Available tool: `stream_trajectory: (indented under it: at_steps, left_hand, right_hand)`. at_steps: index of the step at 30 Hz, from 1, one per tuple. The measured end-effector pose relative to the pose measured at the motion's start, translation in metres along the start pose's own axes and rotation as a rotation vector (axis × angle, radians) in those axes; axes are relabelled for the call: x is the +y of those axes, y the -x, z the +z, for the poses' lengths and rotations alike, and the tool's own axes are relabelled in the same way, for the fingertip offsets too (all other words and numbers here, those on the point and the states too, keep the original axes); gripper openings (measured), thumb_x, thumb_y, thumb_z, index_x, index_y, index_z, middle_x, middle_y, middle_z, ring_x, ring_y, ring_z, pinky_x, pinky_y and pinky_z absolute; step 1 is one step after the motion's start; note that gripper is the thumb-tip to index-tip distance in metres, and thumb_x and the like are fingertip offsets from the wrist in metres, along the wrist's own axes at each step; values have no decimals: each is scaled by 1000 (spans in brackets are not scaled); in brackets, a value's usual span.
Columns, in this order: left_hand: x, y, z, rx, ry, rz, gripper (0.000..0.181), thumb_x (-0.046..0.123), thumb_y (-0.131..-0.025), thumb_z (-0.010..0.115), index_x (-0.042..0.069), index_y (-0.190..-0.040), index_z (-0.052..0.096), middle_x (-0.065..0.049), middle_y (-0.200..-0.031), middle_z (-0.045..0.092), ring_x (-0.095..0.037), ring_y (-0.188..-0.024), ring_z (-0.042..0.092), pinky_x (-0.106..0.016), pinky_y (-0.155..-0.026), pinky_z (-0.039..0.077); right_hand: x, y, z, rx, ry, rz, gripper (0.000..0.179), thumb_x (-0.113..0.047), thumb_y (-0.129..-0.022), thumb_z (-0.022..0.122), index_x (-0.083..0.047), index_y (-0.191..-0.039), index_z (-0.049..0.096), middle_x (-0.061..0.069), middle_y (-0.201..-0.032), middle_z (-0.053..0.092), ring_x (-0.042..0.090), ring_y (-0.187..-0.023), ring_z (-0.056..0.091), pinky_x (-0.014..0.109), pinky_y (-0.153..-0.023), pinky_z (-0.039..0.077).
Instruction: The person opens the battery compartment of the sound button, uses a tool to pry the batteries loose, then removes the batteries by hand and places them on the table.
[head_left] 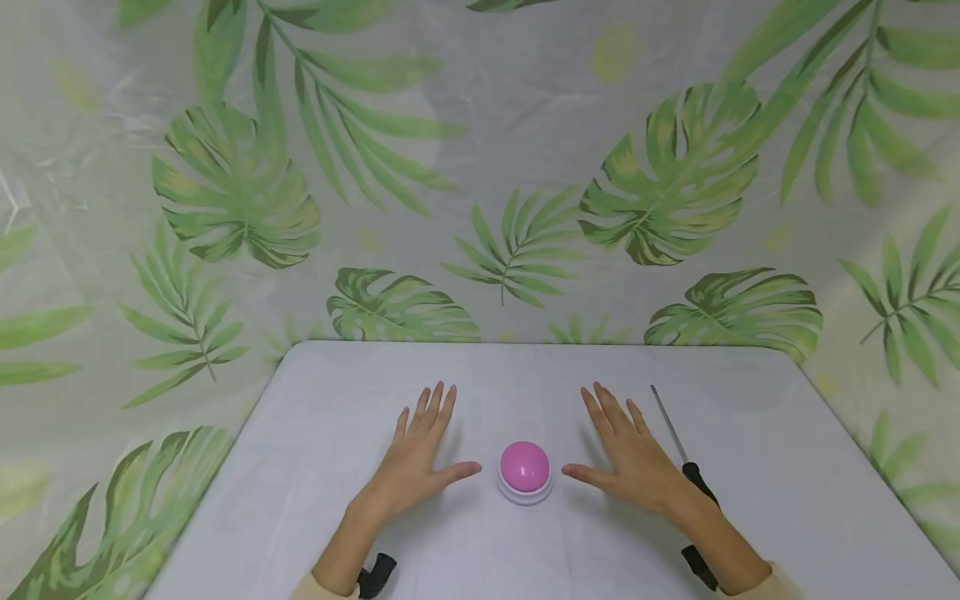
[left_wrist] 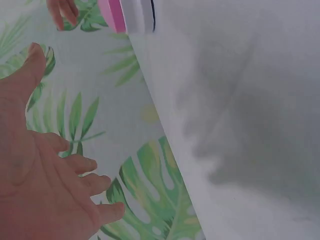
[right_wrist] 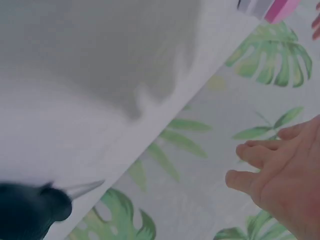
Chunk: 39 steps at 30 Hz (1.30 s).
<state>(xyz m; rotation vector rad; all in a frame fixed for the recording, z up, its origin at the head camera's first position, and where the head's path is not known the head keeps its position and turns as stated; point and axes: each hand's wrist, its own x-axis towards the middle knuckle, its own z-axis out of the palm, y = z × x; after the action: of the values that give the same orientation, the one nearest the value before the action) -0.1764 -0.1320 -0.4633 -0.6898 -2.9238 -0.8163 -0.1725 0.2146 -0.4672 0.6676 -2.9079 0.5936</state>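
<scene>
Between the two hands, a round pink push-button light or dome (head_left: 525,466) sits on a white base on the white table. To its left, my left hand (head_left: 420,458) hovers with fingers spread, the thumb pointing at the dome but apart from it. My right hand (head_left: 626,457) mirrors this on the other side, also holding nothing. Beside the right forearm lies a screwdriver (head_left: 672,429) with a thin metal shaft and black handle, partly hidden by the arm. In the left wrist view the palm (left_wrist: 45,185) is bare; the right wrist view shows relaxed fingers (right_wrist: 250,155).
The white table (head_left: 315,433) has rounded far corners. Behind and around it hangs a pale sheet (head_left: 517,150) with green leaf prints. Black wrist-worn pieces show under the left wrist (head_left: 377,575) and the right wrist (head_left: 699,568).
</scene>
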Motion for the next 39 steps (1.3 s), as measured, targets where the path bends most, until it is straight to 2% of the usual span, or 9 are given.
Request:
stream_trajectory:
  at_steps: [4,7,11,14,20,23,29,34,39]
  left_hand:
    - [10,-6,4,-4,-15,54,108,60,-91,71,19,-168,7,-8,-175,4,-31,-163,3,-64,-131,7]
    - [17,-10,12,11,-36,108,105,55,-91,74,17,-168,14,-13,-173,16,-33,-162,15,-61,-131,16]
    - [24,-13,25,33,-43,187,95,46,-91,77,12,-164,28,-20,-167,33,-39,-154,33,-59,-127,29]
    - [27,-12,35,28,-28,222,86,40,-91,79,10,-161,37,-23,-161,42,-41,-150,41,-58,-124,35]
    - [30,-11,49,-2,-33,220,79,35,-89,81,12,-156,47,-22,-156,50,-37,-145,49,-54,-122,39]
    - [30,-12,54,-8,-46,216,77,36,-88,82,14,-154,50,-21,-154,53,-35,-143,52,-54,-122,40]
    - [33,-13,56,-19,-74,197,70,35,-89,80,13,-150,55,-18,-150,57,-33,-140,56,-53,-122,41]
    - [34,-13,56,-32,-81,190,62,32,-91,78,10,-146,60,-14,-145,63,-28,-136,60,-52,-121,42]
    - [35,-14,58,-22,-75,214,56,22,-91,79,7,-142,63,-16,-138,67,-29,-126,68,-49,-112,52]
  right_hand:
    - [-11,-4,6,11,1,-40,109,-66,-91,67,-13,-168,10,18,-174,14,39,-159,20,62,-131,8]
    - [-17,-6,11,8,3,-70,105,-62,-92,68,-13,-167,14,17,-173,18,37,-158,23,68,-127,13]
    - [-23,-7,18,4,4,-115,97,-57,-95,67,-14,-167,19,17,-172,22,36,-157,29,70,-125,18]
    - [-27,-7,22,5,-8,-148,90,-52,-97,66,-14,-166,23,17,-171,26,37,-155,34,70,-124,21]
    - [-33,-5,32,10,1,-218,75,-39,-98,68,-10,-160,38,19,-163,42,37,-146,47,69,-119,35]
    - [-35,-4,36,-11,2,-228,69,-38,-98,69,-9,-156,45,19,-159,48,36,-142,52,66,-116,41]
    - [-41,-1,42,-4,31,-235,63,-34,-96,73,-8,-150,53,21,-152,55,35,-133,61,57,-106,53]
    - [-42,-1,42,0,39,-237,58,-28,-95,74,-4,-145,58,22,-147,58,35,-124,66,53,-97,58]
    - [-45,-3,41,1,23,-234,55,-25,-94,75,-2,-142,61,25,-142,62,37,-115,70,53,-90,61]
